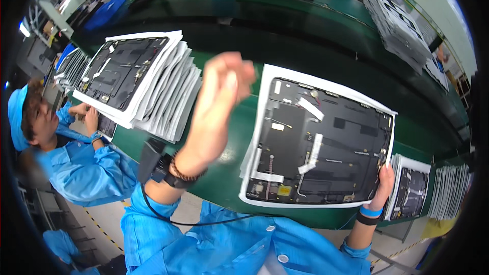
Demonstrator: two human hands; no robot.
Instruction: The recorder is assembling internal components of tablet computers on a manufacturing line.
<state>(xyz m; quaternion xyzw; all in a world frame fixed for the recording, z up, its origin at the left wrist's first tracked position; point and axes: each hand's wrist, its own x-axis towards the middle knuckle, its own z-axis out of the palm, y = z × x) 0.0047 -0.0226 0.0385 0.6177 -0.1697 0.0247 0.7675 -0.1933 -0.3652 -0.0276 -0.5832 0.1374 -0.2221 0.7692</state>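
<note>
A black tablet housing [331, 142] lies inner side up on a white foam sheet [259, 122] in front of me. Cables, white tape strips and small metal parts show inside it. My right hand [382, 188] grips the lower right edge of housing and sheet, thumb on top and the other fingers hidden beneath. Raised between this housing and the stack at left, my left hand [221, 102] is slightly blurred. Its fingers are loosely bent, and I see nothing held in them. A dark strap and a black cord are at my left wrist.
At left stands a tall stack of foam sheets [170, 91] topped by another tablet housing [122, 71]. A co-worker in blue [91, 168] works beside it. More housings [411, 191] and sheet stacks [448, 191] stand at right on the green bench [219, 193]. Another stack [397, 30] sits far right.
</note>
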